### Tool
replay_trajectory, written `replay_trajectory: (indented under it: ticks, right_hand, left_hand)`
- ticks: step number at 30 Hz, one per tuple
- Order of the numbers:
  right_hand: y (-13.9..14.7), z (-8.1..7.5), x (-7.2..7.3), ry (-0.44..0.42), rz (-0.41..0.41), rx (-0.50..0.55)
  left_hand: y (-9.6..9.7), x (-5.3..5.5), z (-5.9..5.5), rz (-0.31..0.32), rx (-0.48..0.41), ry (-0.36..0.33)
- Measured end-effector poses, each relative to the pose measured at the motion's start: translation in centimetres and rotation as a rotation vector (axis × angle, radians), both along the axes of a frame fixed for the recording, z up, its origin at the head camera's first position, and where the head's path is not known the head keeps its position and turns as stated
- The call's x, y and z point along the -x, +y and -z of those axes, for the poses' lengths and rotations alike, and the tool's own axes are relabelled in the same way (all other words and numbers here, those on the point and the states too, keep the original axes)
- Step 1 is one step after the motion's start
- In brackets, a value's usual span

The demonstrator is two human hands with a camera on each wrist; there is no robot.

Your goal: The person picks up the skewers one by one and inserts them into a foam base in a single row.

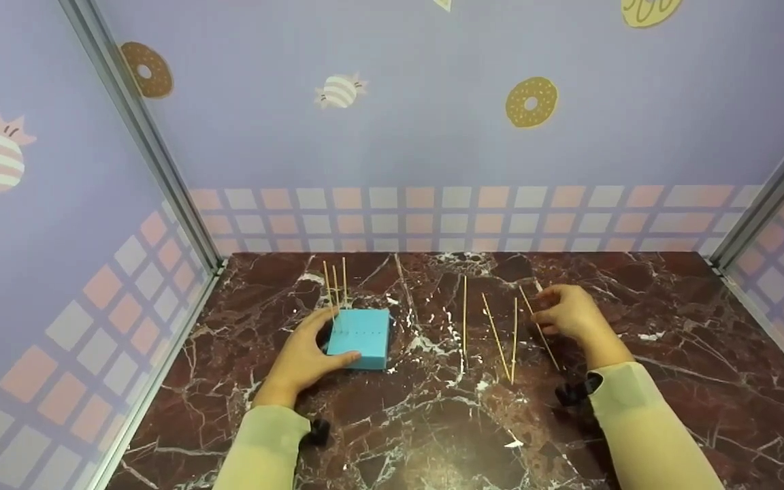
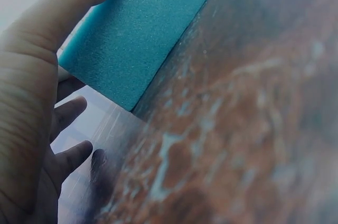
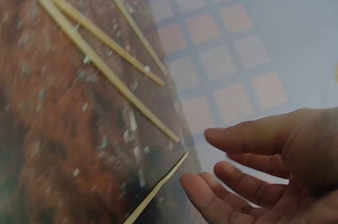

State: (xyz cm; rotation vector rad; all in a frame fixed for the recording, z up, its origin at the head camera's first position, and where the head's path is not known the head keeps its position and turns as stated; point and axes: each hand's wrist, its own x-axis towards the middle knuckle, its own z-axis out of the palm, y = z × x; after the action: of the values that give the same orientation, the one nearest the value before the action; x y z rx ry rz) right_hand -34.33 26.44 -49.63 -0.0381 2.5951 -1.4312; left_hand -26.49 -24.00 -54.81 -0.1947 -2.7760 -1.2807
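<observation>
My left hand (image 1: 300, 361) grips a blue foam block (image 1: 371, 327) on the table, thumb on its near side and fingers round the left and far side. Several thin wooden sticks (image 1: 345, 279) stand upright in the block's left part, beside a row of small holes. In the left wrist view, the thumb presses the side of the block (image 2: 132, 39). At the right, my right hand (image 1: 569, 313) is over the far end of a loose wooden stick (image 1: 547, 344). The right wrist view shows thumb and fingers apart, close to the tip of that stick (image 3: 148, 197).
Between the hands lie three more sticks: one fairly straight (image 1: 465, 313), and two (image 1: 495, 333) that meet in a V at their near ends. The dark red marbled table (image 1: 419, 435) is bounded by lilac patterned walls (image 1: 426, 150) at the back and sides.
</observation>
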Motion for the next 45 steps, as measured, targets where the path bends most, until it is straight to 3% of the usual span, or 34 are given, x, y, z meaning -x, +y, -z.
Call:
replay_trajectory:
  ticks: [5,13,21,25,32,42,45]
  right_hand:
    - [-0.1,0.9,0.1,-0.053,0.031,-0.05]
    - [-0.1,1.3,0.4,-0.018,0.054,-0.231]
    - [0.4,1.2,0.7,-0.006,0.032,-0.251]
    - [0.5,1.2,0.6,0.021,0.024,-0.293]
    - [0.2,1.1,0.2,0.108,0.024,-0.472]
    - [0.7,0.8,0.4,0.109,0.078,-0.395]
    - [0.9,0.8,0.5,0.129,0.089,-0.318]
  left_hand:
    - [0.0,-0.2,0.0,-0.003,-0.006,-0.008]
    - [0.1,-0.2,-0.2,-0.006,0.006,-0.011]
    - [0.0,-0.1,-0.2,0.006,0.015,0.006]
    - [0.0,-0.1,-0.2,0.008,0.015,0.006]
    - [0.0,-0.2,-0.2,0.002,0.009,-0.006]
    - [0.0,-0.1,-0.1,0.005,0.003,-0.005]
    - [-0.1,-0.1,-0.1,0.005,0.002,-0.009]
